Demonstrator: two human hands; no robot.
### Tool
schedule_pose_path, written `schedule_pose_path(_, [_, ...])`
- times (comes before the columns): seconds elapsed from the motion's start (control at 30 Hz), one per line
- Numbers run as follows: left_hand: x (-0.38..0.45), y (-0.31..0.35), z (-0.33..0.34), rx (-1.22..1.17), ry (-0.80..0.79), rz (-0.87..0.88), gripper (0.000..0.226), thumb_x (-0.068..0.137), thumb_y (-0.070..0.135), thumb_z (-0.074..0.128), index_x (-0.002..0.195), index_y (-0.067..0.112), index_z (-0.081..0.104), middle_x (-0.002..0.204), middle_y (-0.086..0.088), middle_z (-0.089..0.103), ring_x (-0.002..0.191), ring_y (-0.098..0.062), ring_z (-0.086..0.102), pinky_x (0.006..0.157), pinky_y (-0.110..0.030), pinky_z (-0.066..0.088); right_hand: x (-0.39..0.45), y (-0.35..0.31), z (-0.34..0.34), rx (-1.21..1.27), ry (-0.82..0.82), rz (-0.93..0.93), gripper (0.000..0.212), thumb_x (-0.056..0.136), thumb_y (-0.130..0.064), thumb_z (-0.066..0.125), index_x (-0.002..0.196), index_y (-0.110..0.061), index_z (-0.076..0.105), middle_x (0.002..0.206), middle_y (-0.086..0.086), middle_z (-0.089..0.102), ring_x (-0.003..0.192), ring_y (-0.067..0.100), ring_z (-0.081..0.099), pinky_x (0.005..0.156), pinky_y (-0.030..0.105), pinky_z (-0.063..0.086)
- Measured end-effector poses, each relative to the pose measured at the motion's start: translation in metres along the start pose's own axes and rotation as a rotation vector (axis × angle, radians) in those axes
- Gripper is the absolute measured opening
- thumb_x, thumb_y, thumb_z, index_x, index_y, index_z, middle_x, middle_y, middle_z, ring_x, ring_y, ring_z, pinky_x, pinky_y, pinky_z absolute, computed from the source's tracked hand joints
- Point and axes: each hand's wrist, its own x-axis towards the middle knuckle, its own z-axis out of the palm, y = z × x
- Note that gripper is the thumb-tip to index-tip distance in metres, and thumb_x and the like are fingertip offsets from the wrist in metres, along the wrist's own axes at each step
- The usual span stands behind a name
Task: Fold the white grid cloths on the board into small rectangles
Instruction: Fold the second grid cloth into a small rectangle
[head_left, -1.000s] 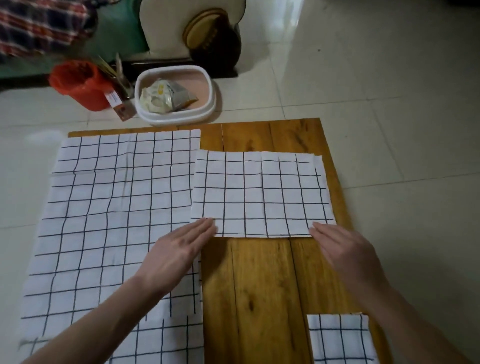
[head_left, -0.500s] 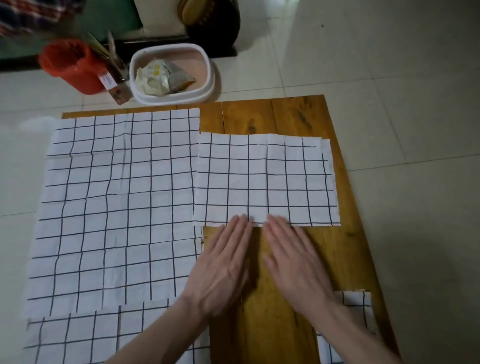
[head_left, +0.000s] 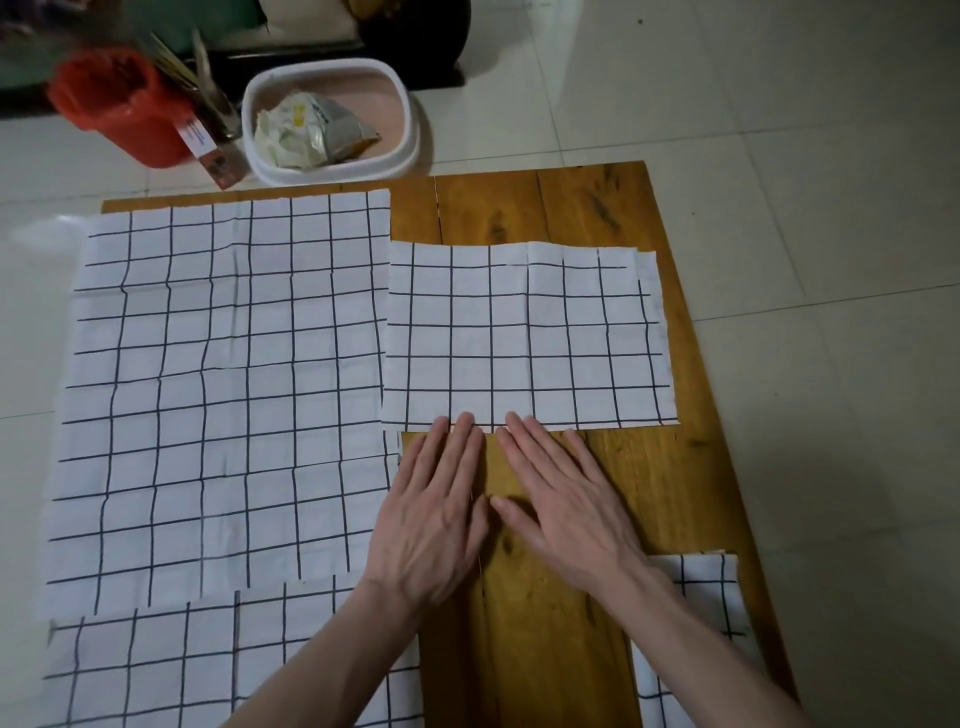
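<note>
At twelve o'clock from both flat, straight-fingered hands, left hand (head_left: 434, 525) and right hand (head_left: 569, 512) equally near, lay the half-folded cloth (head_left: 527, 335), long axis nine-to-three.

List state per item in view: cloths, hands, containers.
half-folded cloth: folded, flat on the board, near edge under fingertips
large cloth: unfolded, spread flat, creased
front-left cloth: flat, partly out of frame
front-right cloth: on the board, partly under the right forearm, folds unclear
left hand: flat, fingers straight
right hand: flat, fingers straight
white tub: open, holds a crumpled packet
red bin: upright, open, lined
</note>
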Motion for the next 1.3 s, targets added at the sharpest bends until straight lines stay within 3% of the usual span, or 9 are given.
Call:
schedule_pose_path(0.37, [-0.004,-0.002,-0.003,0.003,-0.021,-0.142,0.071,0.109,0.054,0.021,0.167,0.014,0.017,0.176,-0.004,0.012,0.163,-0.032,0.002,0.13,-0.053,0.015,-0.025,0.038,-0.001,0.049,0.023,0.122,0.072,0.108,-0.064,0.013,0.167,-0.025,-0.001,0.175,-0.009,-0.005,0.16,0.007,-0.005,0.129,0.043,0.005])
schedule_pose_path(0.63, [-0.005,-0.003,-0.002,-0.009,-0.026,-0.163,0.069,0.109,0.054,0.023,0.168,0.017,0.017,0.176,-0.001,0.013,0.162,-0.036,0.001,0.129,-0.055,0.009,-0.047,0.071,-0.007,0.124,0.085,0.357,0.076,0.104,-0.067,0.0,0.166,-0.023,-0.001,0.174,-0.009,-0.008,0.159,0.004,-0.011,0.131,0.043,0.008])
schedule_pose_path(0.77, [-0.005,-0.006,-0.001,-0.013,-0.027,-0.154,0.07,0.11,0.055,0.019,0.168,0.018,0.016,0.176,-0.001,0.011,0.162,-0.034,-0.003,0.13,-0.054,0.007,-0.046,0.068,-0.007,0.107,0.094,0.394,0.078,0.102,-0.068,-0.001,0.166,-0.023,0.0,0.174,-0.007,-0.008,0.158,0.004,-0.012,0.13,0.038,0.002])
schedule_pose_path(0.87, [-0.005,-0.005,-0.001,-0.017,-0.018,-0.155,0.069,0.11,0.055,0.021,0.168,0.018,0.016,0.176,-0.001,0.011,0.162,-0.034,-0.003,0.13,-0.053,0.005,-0.045,0.069,-0.009,0.148,0.13,0.52,0.077,0.102,-0.069,0.0,0.166,-0.024,-0.001,0.173,-0.007,-0.01,0.159,0.006,-0.01,0.131,0.04,0.006])
schedule_pose_path(1.03, [-0.005,-0.003,0.0,-0.022,0.004,-0.162,0.067,0.11,0.05,0.025,0.167,0.017,0.019,0.176,-0.002,0.013,0.162,-0.035,0.0,0.13,-0.053,0.006,-0.044,0.068,-0.009,0.128,0.141,0.538,0.076,0.103,-0.067,0.004,0.166,-0.024,0.0,0.174,-0.007,-0.009,0.16,0.009,-0.007,0.131,0.041,0.005])
schedule_pose_path(1.1, [-0.004,0.0,-0.001,-0.025,0.014,-0.178,0.067,0.109,0.05,0.028,0.167,0.016,0.023,0.175,-0.002,0.017,0.162,-0.036,0.004,0.13,-0.055,0.007,-0.043,0.067,-0.013,0.156,0.155,0.544,0.074,0.105,-0.065,0.008,0.166,-0.024,0.007,0.174,-0.007,-0.002,0.16,0.009,-0.001,0.131,0.041,0.007])
schedule_pose_path(1.17, [-0.003,0.003,-0.003,-0.029,0.026,-0.199,0.066,0.109,0.05,0.031,0.165,0.016,0.029,0.173,-0.002,0.024,0.162,-0.035,0.01,0.13,-0.055,0.008,-0.04,0.066,-0.019,0.191,0.201,0.564,0.069,0.108,-0.061,0.019,0.165,-0.022,0.023,0.173,-0.004,0.016,0.159,0.014,0.015,0.129,0.043,0.017])
schedule_pose_path(1.3, [0.003,0.011,-0.005,-0.033,0.069,-0.196,0.066,0.108,0.049,0.033,0.159,0.008,0.04,0.169,-0.009,0.033,0.16,-0.029,0.021,0.13,-0.05,0.011,-0.023,0.071,-0.04,0.243,0.309,0.635,0.061,0.105,-0.044,0.05,0.156,-0.014,0.038,0.154,0.008,0.049,0.138,0.028,0.046,0.109,0.045,0.043])
